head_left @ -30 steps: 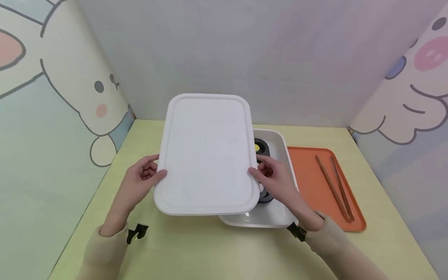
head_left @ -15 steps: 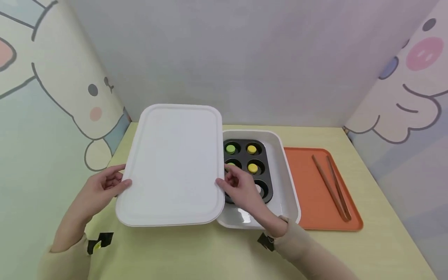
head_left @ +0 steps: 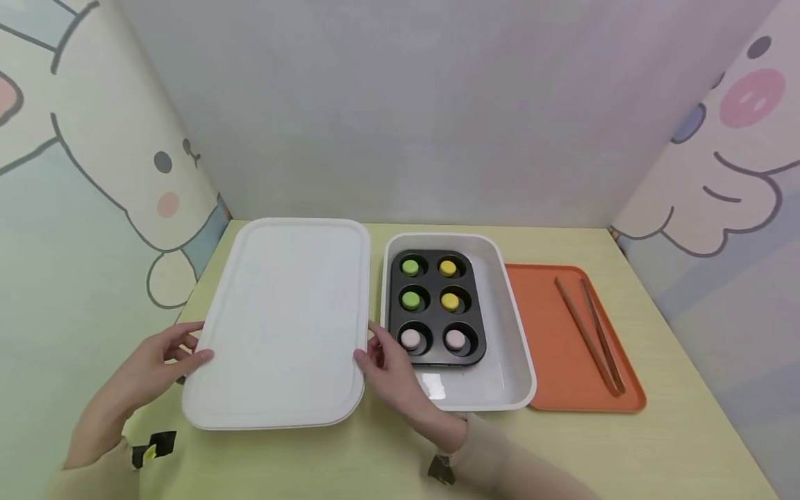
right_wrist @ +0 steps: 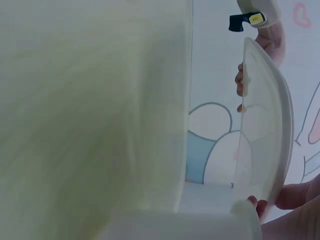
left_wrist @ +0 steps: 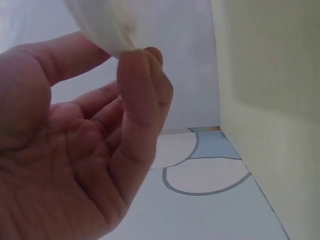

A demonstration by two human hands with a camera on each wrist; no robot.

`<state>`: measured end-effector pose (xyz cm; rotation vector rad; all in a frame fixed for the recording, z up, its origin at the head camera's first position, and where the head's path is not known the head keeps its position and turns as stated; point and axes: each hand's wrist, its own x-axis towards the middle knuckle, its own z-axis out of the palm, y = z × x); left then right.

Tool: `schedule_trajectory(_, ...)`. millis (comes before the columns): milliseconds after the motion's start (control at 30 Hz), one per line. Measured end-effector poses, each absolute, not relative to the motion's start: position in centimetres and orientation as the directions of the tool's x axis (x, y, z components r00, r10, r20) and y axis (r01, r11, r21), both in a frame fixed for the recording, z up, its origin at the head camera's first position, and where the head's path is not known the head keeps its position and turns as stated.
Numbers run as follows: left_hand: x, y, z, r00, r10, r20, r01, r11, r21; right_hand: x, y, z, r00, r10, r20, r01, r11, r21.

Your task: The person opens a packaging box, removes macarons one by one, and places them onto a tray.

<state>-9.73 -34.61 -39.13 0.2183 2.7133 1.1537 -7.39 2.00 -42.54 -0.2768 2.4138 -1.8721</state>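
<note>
A white rectangular lid (head_left: 284, 319) with rounded corners is held level above the left side of the table. My left hand (head_left: 146, 371) pinches its left edge between thumb and fingers; the left wrist view shows the lid's rim (left_wrist: 107, 30) in that pinch. At the opposite edge my right hand (head_left: 390, 371) grips the lid the same way. To the right stands an uncovered white bin (head_left: 506, 375), holding a black muffin pan (head_left: 434, 312). In the pan's cups sit green macarons (head_left: 410, 300), yellow macarons (head_left: 450, 301) and pale pink macarons (head_left: 455, 339).
An orange tray (head_left: 544, 333) lies right of the bin, with brown tongs (head_left: 590, 337) on it. A grey wall (head_left: 400, 118) closes off the back of the pale yellow table (head_left: 562, 444), and walls with cartoon animals stand at both sides.
Both hands have carried the lid leftward off the bin and lowered it toward the table. The muffin pan and its macarons, largely covered before, are now in full sight.
</note>
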Motion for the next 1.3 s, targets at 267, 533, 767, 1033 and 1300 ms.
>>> schedule_trajectory(267,-10.0,-36.2,-40.9,-0.947,0.183,-0.266,-0.063,0.703,0.708,-5.9,-0.2,-42.8,-0.974,-0.209,0.085,-0.122,0.171,-0.978)
schedule_trajectory(533,-10.2,-37.2,-42.4,-0.901,0.177,-0.395,-0.18,0.676,0.714,-5.1,-1.6,-44.2,-0.983,-0.182,-0.031,0.008,0.128,-0.992)
schedule_trajectory(767,-10.6,-37.1,-43.7,-0.889,0.147,-0.434,-0.223,0.688,0.69,-4.6,-2.1,-45.4,-0.976,-0.217,-0.002,-0.041,0.194,-0.98)
schedule_trajectory(1033,-10.6,-36.6,-44.9,-0.889,0.122,-0.442,-0.244,0.689,0.682,-4.7,-2.1,-46.2,-0.975,-0.214,-0.054,-0.009,0.282,-0.959)
schedule_trajectory(1300,-11.1,-36.0,-45.5,-0.897,0.098,-0.43,-0.23,0.729,0.644,-5.2,-2.0,-47.5,-0.977,-0.201,-0.072,0.008,0.302,-0.953)
